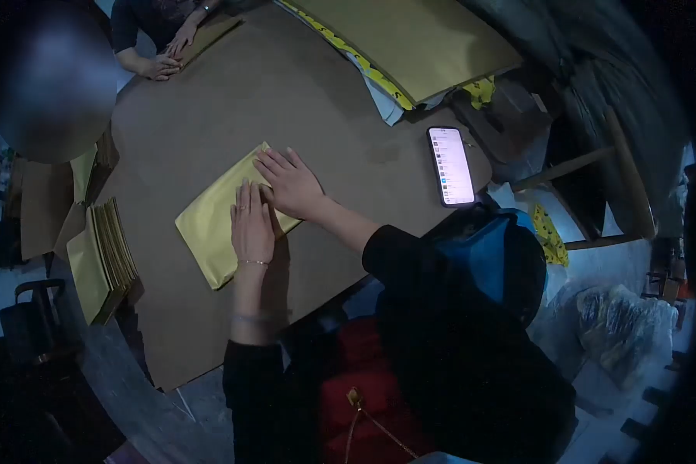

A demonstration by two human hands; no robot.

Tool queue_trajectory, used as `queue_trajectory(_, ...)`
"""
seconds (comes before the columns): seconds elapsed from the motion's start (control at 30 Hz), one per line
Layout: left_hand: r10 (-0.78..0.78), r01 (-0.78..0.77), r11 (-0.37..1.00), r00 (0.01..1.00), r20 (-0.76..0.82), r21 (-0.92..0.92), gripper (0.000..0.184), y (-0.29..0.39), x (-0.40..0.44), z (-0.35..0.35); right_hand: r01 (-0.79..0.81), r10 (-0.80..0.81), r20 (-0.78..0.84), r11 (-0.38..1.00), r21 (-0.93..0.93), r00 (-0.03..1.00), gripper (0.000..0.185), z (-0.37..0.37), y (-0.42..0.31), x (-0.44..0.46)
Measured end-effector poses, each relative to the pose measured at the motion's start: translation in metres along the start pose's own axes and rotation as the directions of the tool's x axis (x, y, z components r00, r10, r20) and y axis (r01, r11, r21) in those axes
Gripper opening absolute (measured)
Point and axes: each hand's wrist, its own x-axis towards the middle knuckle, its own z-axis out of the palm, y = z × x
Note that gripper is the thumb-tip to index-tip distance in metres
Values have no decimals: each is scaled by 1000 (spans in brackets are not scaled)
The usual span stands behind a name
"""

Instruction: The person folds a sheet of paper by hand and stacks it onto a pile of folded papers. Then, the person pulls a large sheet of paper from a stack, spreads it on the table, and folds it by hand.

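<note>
A yellow sheet, folded into a flat packet (207, 224), lies on the brown board-covered table (317, 100). My left hand (252, 224) rests flat on its middle, fingers stretched toward the far edge, a ring and a bracelet showing. Beside it, my right hand (290, 184) lies palm down across the packet's far right part, with its fingers extended. The fingertips of the two hands are close together. Whatever is under the palms is hidden.
A phone (450, 166) with a lit screen lies at the right edge. Large brown sheets (417, 39) are stacked at the back right. Folded yellow-brown bundles (104, 259) stand at the left edge. Another person's hands (170, 58) press on a folded piece at the far left.
</note>
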Motion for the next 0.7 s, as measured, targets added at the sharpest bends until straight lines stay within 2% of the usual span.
queue_trajectory(0.07, 32, -31, 999, 998, 53, -28, 45, -1, 11, 14, -8, 8, 18, 1000, 10, 1000, 47, -1, 1, 1)
queue_trajectory(0.13, 41, -41, 999, 999, -4, -2, 47, -6, 18, 19, -22, 22, 37, 1000, 1, 999, 46, -2, 1, 2)
queue_trajectory(0.17, 16, -15, 999, 1000, 25, -30, 49, -11, 16, 19, -30, 29, 37, 1000, 2, 999, 46, -3, 3, 0)
queue_trajectory(0.23, -105, 102, 992, 994, 40, 68, 51, -15, 14, 14, -20, 18, 42, 999, 36, 999, 46, -5, 2, 0)
queue_trajectory(0.37, -271, 276, 958, 960, -78, 72, 56, -39, 7, 10, -1, 2, 59, 1000, -18, 998, 46, 2, 8, 1)
queue_trajectory(0.4, -293, 301, 951, 950, -110, 69, 57, -44, 3, 8, 13, -10, 89, 999, -37, 996, 47, 2, 7, 1)
queue_trajectory(0.47, -354, 368, 926, 924, -143, 81, 58, -55, -2, 10, -23, 23, 29, 1000, -12, 999, 47, 2, 4, 1)
queue_trajectory(0.57, -426, 444, 893, 887, -179, 71, 62, -63, -6, 4, 61, -61, 22, 998, 2, 998, 45, -3, 5, 1)
queue_trajectory(0.63, -461, 481, 874, 867, -190, 76, 62, -66, -9, 0, 32, -20, 114, 994, -100, 993, 49, -1, 6, 3)
queue_trajectory(0.67, -475, 494, 868, 856, -202, 50, 63, -67, -10, -1, 53, -42, 117, 995, -88, 992, 49, -1, 7, 2)
queue_trajectory(0.7, -478, 499, 864, 853, -207, 62, 63, -68, -12, -1, 45, -40, 60, 997, -69, 997, 47, -1, 6, 0)
